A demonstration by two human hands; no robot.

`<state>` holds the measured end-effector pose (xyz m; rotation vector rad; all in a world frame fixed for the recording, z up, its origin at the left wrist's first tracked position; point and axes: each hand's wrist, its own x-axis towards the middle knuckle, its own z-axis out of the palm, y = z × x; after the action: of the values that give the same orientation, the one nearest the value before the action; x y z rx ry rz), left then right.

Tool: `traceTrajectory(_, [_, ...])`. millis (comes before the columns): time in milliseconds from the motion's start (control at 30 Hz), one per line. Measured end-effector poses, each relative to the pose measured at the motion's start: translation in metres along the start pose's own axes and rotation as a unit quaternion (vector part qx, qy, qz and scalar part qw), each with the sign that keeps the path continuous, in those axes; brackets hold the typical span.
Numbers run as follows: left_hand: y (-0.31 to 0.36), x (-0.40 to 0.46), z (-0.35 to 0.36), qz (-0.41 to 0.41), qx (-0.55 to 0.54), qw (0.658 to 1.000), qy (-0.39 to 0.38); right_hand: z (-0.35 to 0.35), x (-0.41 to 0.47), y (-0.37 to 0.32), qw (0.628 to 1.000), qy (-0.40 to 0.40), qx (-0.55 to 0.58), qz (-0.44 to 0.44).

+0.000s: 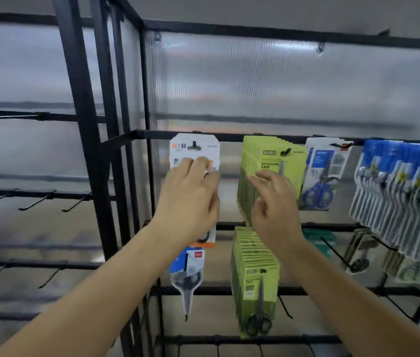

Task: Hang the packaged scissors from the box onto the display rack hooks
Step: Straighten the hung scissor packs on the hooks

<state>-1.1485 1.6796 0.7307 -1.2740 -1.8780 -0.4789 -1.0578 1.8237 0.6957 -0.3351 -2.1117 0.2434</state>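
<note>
Now left hand (191,202) fingers (193,163) flat on hooked white scissors pack (194,150).

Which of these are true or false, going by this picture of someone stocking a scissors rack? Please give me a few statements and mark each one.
1. The left hand rests on a white scissors pack hanging from a hook. True.
2. The right hand is holding a cardboard box. False: it reaches toward the upper stack of green scissors packs with loose fingers; no box is in view.
3. A second stack of green packs hangs below the upper one. True.
4. The blue-handled scissors pack hangs left of the white one. False: it hangs to the right of the upper green stack.
5. The hooks at far left are full of packs. False: they are bare.
</note>
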Motion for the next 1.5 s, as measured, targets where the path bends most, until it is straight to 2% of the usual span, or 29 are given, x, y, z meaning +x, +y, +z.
traceTrajectory(100, [0.022, 0.013, 0.016, -0.006, -0.088, 0.995, -0.035, -0.011, -0.001, 0.021, 0.993, 0.076, 0.058, 0.067])
traceTrajectory(200, [0.039, 0.036, 0.041, -0.090, -0.238, 0.965, -0.069, -0.024, 0.014, 0.042, 0.956, 0.178, 0.145, 0.183])
traceTrajectory(267, [0.052, 0.057, 0.048, -0.184, -0.389, 0.900, -0.068, -0.030, 0.036, 0.056, 0.918, 0.178, 0.220, 0.276])
traceTrajectory(333, [0.064, 0.078, 0.051, -0.250, -0.528, 0.808, -0.075, -0.036, 0.061, 0.062, 0.893, 0.102, 0.289, 0.329])
traceTrajectory(367, [0.069, 0.085, 0.053, -0.260, -0.557, 0.784, -0.089, -0.038, 0.071, 0.064, 0.886, 0.039, 0.318, 0.335])
traceTrajectory(433, [0.073, 0.094, 0.058, -0.245, -0.552, 0.789, -0.116, -0.040, 0.081, 0.061, 0.878, -0.076, 0.335, 0.333])
traceTrajectory(467, [0.072, 0.094, 0.058, -0.231, -0.524, 0.811, -0.117, -0.041, 0.081, 0.058, 0.889, -0.100, 0.315, 0.317])
traceTrajectory(567, [0.063, 0.086, 0.063, -0.176, -0.392, 0.896, -0.114, -0.045, 0.070, 0.062, 0.932, -0.084, 0.238, 0.260])
traceTrajectory(633, [0.056, 0.073, 0.065, -0.157, -0.270, 0.939, -0.144, -0.044, 0.057, 0.069, 0.940, -0.076, 0.230, 0.240])
traceTrajectory(733, [0.053, 0.052, 0.069, -0.137, -0.145, 0.964, -0.174, -0.041, 0.032, 0.078, 0.953, -0.067, 0.163, 0.246])
traceTrajectory(933, [0.070, -0.003, 0.101, -0.120, -0.105, 0.935, -0.317, -0.004, -0.042, 0.100, 0.925, -0.148, 0.119, 0.329])
traceTrajectory(1000, [0.076, -0.025, 0.117, -0.127, -0.102, 0.911, -0.380, 0.013, -0.063, 0.106, 0.879, -0.207, 0.132, 0.410])
traceTrajectory(1067, [0.079, -0.045, 0.135, -0.167, -0.130, 0.868, -0.448, 0.029, -0.077, 0.111, 0.819, -0.260, 0.148, 0.489])
traceTrajectory(1133, [0.082, -0.058, 0.152, -0.210, -0.187, 0.817, -0.504, 0.044, -0.085, 0.116, 0.762, -0.275, 0.176, 0.559])
traceTrajectory(1200, [0.084, -0.065, 0.163, -0.231, -0.239, 0.792, -0.512, 0.055, -0.091, 0.117, 0.717, -0.267, 0.218, 0.606])
traceTrajectory(1333, [0.080, -0.070, 0.170, -0.229, -0.267, 0.799, -0.488, 0.064, -0.099, 0.118, 0.738, -0.233, 0.248, 0.583])
traceTrajectory(1433, [0.074, -0.077, 0.169, -0.201, -0.224, 0.816, -0.494, 0.062, -0.108, 0.114, 0.774, -0.242, 0.260, 0.524])
traceTrajectory(1500, [0.071, -0.082, 0.167, -0.180, -0.194, 0.815, -0.516, 0.057, -0.116, 0.111, 0.794, -0.250, 0.253, 0.493])
